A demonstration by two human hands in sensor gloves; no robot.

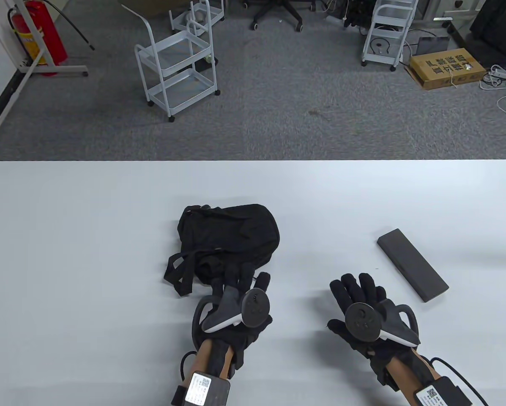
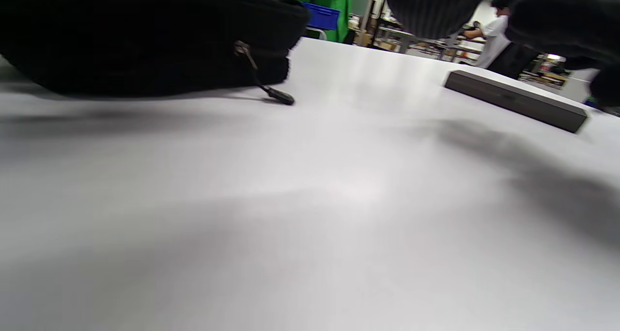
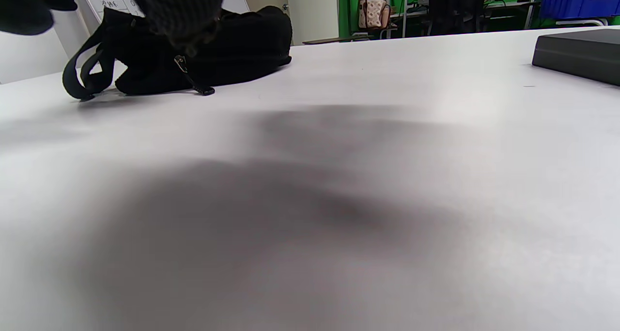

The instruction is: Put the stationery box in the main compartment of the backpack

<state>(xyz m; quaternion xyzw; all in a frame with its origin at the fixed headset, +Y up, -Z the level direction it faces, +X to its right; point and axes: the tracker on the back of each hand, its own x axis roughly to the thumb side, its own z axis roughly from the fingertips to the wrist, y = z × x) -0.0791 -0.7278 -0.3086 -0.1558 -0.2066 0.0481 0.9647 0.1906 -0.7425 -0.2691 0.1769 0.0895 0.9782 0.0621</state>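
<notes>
Lying left of centre on the white worktop [image 1: 67, 220], the black backpack [image 1: 231, 237] rests on its side, its rounded body toward the upper right and its straps [image 1: 179, 270] spilling toward the lower left of the table view. The left hand [image 1: 236, 304] sits just below it at lower centre, its fingers [image 1: 246, 275] stretched out and slightly apart, tips at the bag's near edge; whether they touch the fabric cannot be told from above. To the right, the right hand [image 1: 362, 313] hovers palm down over bare worktop, fingers [image 1: 354, 285] loosely spread and holding nothing. Further right lies the stationery box [image 1: 412, 264], a flat dark grey slab, well apart from the backpack and near the right hand without touching it. Its long axis runs diagonally, from upper left to lower right of the frame.

The left wrist view adds what the overhead camera hides: a zipper pull [image 2: 278, 97] hanging from the backpack [image 2: 145, 35] onto the worktop [image 2: 310, 214], with the stationery box [image 2: 516, 100] seen low and edge-on at the right. The right wrist view shows the backpack [image 3: 203, 50] with its looped straps [image 3: 82, 79] at upper left, the same zipper pull [image 3: 203, 91], and one corner of the stationery box [image 3: 579, 55] at the right edge.
</notes>
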